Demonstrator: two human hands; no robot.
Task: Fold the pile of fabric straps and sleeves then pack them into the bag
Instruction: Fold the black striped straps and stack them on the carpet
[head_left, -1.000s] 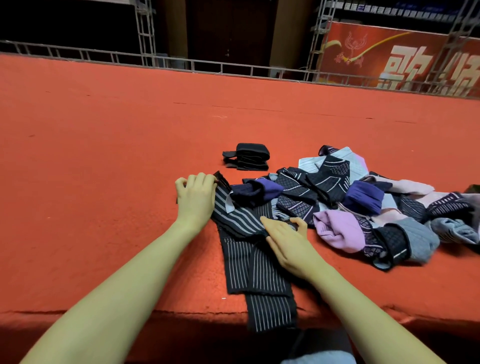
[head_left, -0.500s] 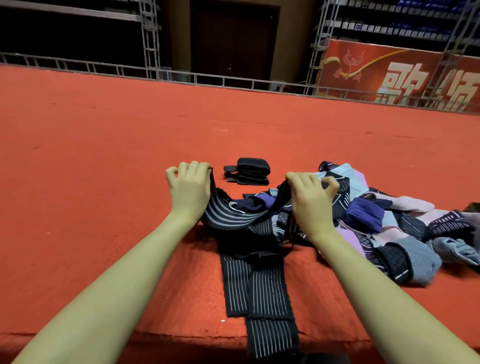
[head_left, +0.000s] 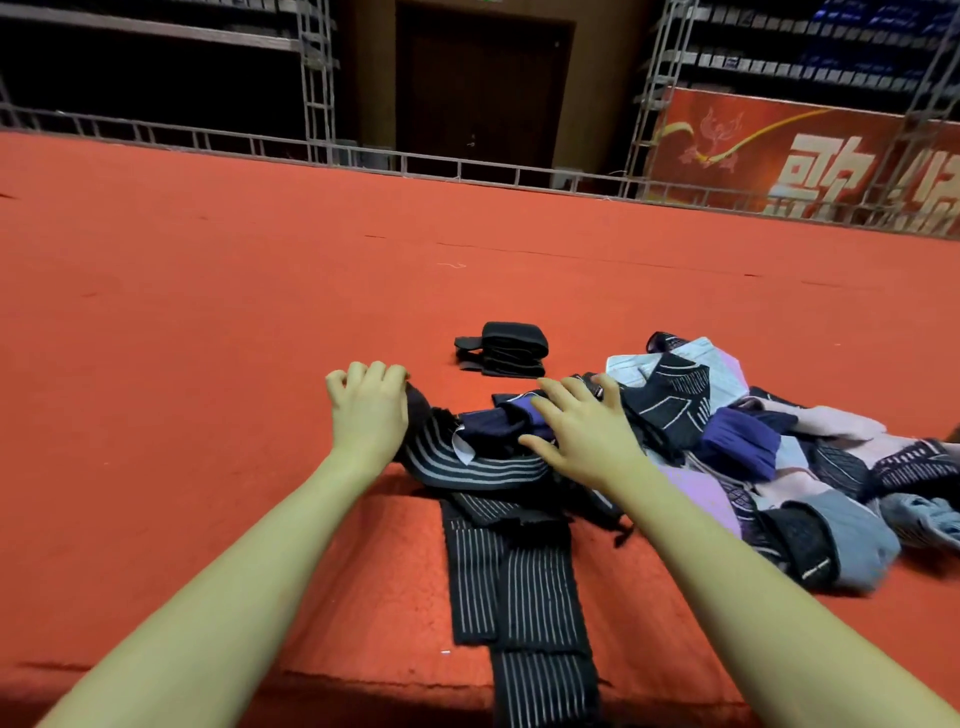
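Since half a second ago the right hand (head_left: 587, 436) has let go of the strap's end and dropped flat, fingers now spread and straight, pressing on the dark folded fabric at the near left edge of the pile (head_left: 727, 447). Left hand (head_left: 369, 410) has stayed where it was, fingers curled over the far end of the strap (head_left: 498, 525), gripping its edge against the bench (head_left: 208, 322); the raised span of strap between the two hands has come down.

Both forearms reach forward from the bottom corners, bare, the left nearly straight, the right angled in from the right side.

The strap is black elastic with thin pale stripes. Its upper part bends in a curved band between the hands; below that, two flat lengths run side by side toward the viewer, and the longer one hangs over the near edge of the bench.

Beyond the hands, a folded strap (head_left: 504, 351), plain black and compact, lies alone on the bench, apart from the pile. The pile spreads to the right: soft knit sleeves in lilac, purple, pale pink, grey, light blue and black with white line patterns, heaped loosely over one another.

No bag shows. The bench surface is orange-red felt-like carpet. Behind it run a metal truss rail (head_left: 467, 171) and a red banner (head_left: 810, 156) with pale characters.
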